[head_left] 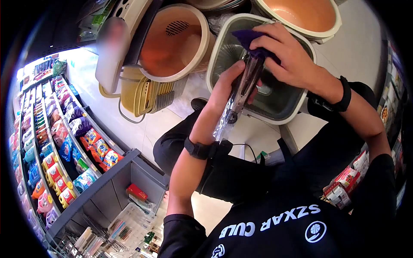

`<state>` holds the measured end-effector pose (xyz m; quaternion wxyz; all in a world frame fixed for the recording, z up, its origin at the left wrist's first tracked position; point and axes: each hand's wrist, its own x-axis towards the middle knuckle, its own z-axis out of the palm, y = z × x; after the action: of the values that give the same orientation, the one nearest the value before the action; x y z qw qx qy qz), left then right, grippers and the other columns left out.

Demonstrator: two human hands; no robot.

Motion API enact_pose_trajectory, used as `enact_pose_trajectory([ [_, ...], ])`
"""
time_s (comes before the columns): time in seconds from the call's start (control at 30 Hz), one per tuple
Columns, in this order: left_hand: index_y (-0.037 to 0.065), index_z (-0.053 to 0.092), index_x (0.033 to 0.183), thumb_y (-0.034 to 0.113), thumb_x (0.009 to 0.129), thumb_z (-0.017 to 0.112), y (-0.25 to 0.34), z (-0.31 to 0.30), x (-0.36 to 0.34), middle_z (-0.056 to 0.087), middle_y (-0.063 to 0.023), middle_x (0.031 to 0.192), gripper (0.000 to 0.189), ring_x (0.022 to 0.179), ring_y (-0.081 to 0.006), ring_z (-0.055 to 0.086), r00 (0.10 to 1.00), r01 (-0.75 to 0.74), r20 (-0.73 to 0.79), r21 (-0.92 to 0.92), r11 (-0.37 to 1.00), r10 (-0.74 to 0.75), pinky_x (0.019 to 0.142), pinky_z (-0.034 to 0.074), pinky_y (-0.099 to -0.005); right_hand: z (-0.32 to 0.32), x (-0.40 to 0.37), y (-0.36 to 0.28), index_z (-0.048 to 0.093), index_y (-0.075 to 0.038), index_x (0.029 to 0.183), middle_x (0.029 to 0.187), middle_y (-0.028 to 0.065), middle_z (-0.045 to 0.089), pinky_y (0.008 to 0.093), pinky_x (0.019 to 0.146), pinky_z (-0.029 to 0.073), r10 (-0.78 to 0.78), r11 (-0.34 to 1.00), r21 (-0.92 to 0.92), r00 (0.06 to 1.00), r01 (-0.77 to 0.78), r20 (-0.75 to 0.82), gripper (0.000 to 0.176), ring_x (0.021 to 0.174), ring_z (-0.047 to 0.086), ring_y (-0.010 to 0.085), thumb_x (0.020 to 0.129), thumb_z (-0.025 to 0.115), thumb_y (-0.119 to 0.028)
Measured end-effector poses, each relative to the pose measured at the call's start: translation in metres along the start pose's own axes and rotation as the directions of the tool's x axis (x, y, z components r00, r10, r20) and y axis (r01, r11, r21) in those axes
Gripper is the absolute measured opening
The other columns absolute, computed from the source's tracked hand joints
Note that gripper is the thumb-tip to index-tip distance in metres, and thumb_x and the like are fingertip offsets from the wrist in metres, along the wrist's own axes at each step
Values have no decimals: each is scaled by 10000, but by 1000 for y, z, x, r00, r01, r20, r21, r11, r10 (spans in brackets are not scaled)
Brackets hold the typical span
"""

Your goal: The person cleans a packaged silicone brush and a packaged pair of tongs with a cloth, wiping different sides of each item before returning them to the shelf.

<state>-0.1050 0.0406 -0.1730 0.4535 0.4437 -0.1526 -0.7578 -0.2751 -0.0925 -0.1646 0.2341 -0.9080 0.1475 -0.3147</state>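
Note:
My left hand (226, 84) is wrapped round a long dark item in clear plastic wrapping (245, 88), which slants down over my lap. Around the upper end of that item, the fingers of my right hand (284, 53) hold a dark purple cloth (249, 41). Both hands are above a grey-green square basin with a pale rim (215, 51). What exactly the wrapped item is cannot be made out.
Orange-lined round tubs (172, 47) and another orange basin (301, 15) stand beyond. A yellow basket (133, 92) is left of them. Shelves of bagged and bottled goods (64, 142) line the left. A grey crate (107, 193) holds small packaged items.

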Motion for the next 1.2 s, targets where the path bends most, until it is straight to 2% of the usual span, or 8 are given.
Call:
enact_pose_trajectory([
  [0.07, 133, 411, 1434, 426, 1009, 338, 0, -2, 2, 626, -106, 902, 521, 656, -160, 570, 1000, 14, 7, 51, 999, -14, 544, 465, -267, 3, -2, -1, 590, -74, 1040, 1165, 147, 536, 414, 929, 436, 9, 1000, -4, 1000, -9, -3, 350, 1073, 507, 348, 701, 584, 15],
  [0.2, 124, 439, 1408, 409, 1009, 339, 3, 4, -1, 639, -110, 895, 501, 635, -158, 574, 1000, 15, -25, 52, 999, -13, 537, 467, -261, 2, -1, 8, 590, -69, 1039, 1167, 146, 535, 414, 929, 435, 94, 996, 7, 995, -94, -44, 347, 1081, 501, 342, 703, 583, 16],
  [0.37, 107, 457, 1387, 412, 1006, 347, 4, 7, -1, 644, -113, 887, 501, 630, -155, 576, 999, 16, -52, 103, 995, -10, 536, 470, -260, -3, -1, 4, 590, -68, 1044, 1156, 146, 533, 404, 930, 432, 22, 1000, 6, 1000, -22, 8, 346, 1072, 501, 341, 709, 569, 16],
  [0.57, 82, 502, 1305, 416, 996, 380, 1, 0, 2, 645, -104, 864, 471, 630, -148, 583, 997, 65, -60, 108, 992, -58, 528, 476, -264, 0, -1, -1, 588, -59, 1037, 1143, 149, 535, 404, 911, 442, 12, 999, 39, 1000, -13, 22, 350, 1045, 506, 343, 697, 562, 20],
  [0.67, 90, 540, 1075, 362, 972, 417, 1, 8, 2, 651, -83, 784, 316, 525, -130, 571, 993, 6, -114, 111, 994, 7, 456, 443, -243, 0, -2, -8, 588, -55, 1030, 1152, 148, 540, 413, 897, 451, -1, 997, 74, 999, -2, 49, 346, 1033, 513, 347, 694, 559, 24],
  [0.87, 77, 538, 1039, 364, 972, 420, 1, 9, 1, 650, -86, 783, 318, 520, -130, 572, 995, -23, -98, 126, 992, 36, 443, 437, -240, -1, -1, 4, 592, -54, 1020, 1159, 145, 541, 411, 908, 448, 75, 995, 59, 997, -75, 5, 332, 1043, 512, 347, 700, 553, 27],
  [1.07, 77, 531, 1004, 343, 972, 433, -1, 8, 1, 649, -87, 770, 285, 515, -131, 575, 994, -10, -105, 101, 995, 20, 440, 442, -240, 1, -2, 1, 586, -56, 1038, 1158, 141, 538, 406, 923, 445, 8, 999, 35, 1000, -9, 23, 345, 1066, 508, 338, 706, 549, 30],
  [1.2, 77, 533, 1007, 330, 975, 433, 2, 9, 1, 650, -86, 766, 274, 513, -128, 573, 995, -11, -101, 106, 994, 22, 436, 443, -238, -1, 0, 0, 596, -51, 1034, 1164, 148, 542, 409, 948, 436, 117, 987, 104, 993, -119, 20, 345, 1085, 511, 343, 702, 546, 31],
])
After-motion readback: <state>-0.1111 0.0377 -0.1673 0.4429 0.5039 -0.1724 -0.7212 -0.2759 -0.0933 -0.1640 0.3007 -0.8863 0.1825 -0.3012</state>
